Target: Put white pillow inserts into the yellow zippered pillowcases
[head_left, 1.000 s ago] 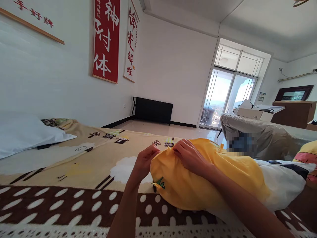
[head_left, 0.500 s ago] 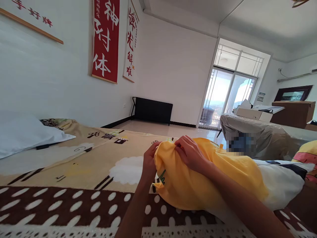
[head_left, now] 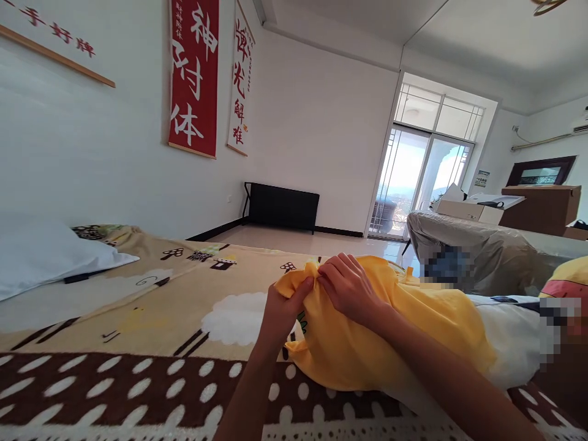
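A yellow pillowcase point(head_left: 358, 355) with a small green print lies bunched around a white pillow point(head_left: 505, 334), whose uncovered end sticks out on the right. My left hand point(head_left: 285, 309) pinches the pillowcase's edge at its left end, thumb on top. Close beside it, my right hand point(head_left: 346, 286) has its fingers closed on the gathered yellow cloth. Folds hide what lies inside the cloth between my hands. Beneath everything is a beige and brown patterned blanket point(head_left: 174, 306) with white dots along its near border.
Another white pillow point(head_left: 55, 257) rests at the far left. To the right stands a plastic-covered sofa point(head_left: 496, 245) with cardboard boxes point(head_left: 542, 208) behind it. A black folded panel point(head_left: 282, 207) leans by the wall. A yellow and pink plush thing point(head_left: 569, 275) is at the right edge.
My left hand has turned and come up, its thumb now over the pillowcase's edge. My right hand has shifted slightly left, and the cloth between them is bunched tighter.
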The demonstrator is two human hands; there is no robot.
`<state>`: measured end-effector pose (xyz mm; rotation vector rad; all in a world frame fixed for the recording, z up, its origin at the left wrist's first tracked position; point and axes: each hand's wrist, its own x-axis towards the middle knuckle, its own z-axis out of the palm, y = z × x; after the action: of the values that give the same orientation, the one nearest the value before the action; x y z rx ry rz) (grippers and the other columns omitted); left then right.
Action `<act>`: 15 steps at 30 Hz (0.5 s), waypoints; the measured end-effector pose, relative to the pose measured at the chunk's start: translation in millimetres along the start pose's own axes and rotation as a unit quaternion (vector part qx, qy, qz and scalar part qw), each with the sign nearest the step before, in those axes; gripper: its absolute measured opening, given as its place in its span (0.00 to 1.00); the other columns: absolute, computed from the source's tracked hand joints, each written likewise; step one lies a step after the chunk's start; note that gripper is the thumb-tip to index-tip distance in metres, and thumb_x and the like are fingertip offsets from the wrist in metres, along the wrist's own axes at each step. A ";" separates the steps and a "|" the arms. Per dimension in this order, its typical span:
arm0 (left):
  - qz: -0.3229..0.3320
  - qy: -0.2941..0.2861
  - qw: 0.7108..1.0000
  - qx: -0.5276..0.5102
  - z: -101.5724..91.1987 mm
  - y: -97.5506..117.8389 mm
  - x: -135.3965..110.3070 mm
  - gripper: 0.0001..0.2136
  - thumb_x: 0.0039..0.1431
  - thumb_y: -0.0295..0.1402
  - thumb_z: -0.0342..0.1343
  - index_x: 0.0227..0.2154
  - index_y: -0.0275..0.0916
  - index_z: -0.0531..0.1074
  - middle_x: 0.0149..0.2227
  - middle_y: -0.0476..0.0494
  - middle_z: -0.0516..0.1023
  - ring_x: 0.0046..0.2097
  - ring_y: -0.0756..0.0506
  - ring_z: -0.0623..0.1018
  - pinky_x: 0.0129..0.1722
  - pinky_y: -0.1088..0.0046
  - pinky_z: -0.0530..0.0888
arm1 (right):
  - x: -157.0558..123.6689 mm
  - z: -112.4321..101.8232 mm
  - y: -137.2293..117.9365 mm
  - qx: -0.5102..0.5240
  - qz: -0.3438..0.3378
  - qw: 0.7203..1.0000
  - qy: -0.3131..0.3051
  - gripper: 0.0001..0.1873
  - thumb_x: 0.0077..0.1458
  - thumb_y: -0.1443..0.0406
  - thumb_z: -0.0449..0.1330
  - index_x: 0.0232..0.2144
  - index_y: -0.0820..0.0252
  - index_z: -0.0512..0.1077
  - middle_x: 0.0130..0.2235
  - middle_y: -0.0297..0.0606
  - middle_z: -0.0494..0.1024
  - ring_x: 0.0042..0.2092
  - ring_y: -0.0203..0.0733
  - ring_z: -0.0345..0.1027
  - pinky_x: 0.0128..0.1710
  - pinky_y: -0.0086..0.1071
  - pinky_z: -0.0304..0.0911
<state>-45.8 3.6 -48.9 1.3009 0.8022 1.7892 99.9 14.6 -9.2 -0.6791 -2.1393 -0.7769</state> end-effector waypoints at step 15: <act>-0.052 -0.035 0.991 -0.119 -9.1 0.1 2.5 0.18 0.37 0.36 0.69 0.33 0.35 0.74 0.34 0.43 0.79 0.36 0.44 0.76 0.35 0.71 0.74 | 4.6 -8.4 31.7 0.118 0.159 0.972 -0.123 0.17 0.62 0.57 0.48 0.24 0.57 0.63 0.23 0.30 0.66 0.26 0.35 0.58 0.30 0.29 0.54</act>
<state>-55.0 5.2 -50.2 1.1391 0.5862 1.6894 122.4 31.2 8.7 -1.0007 -2.2172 -0.2715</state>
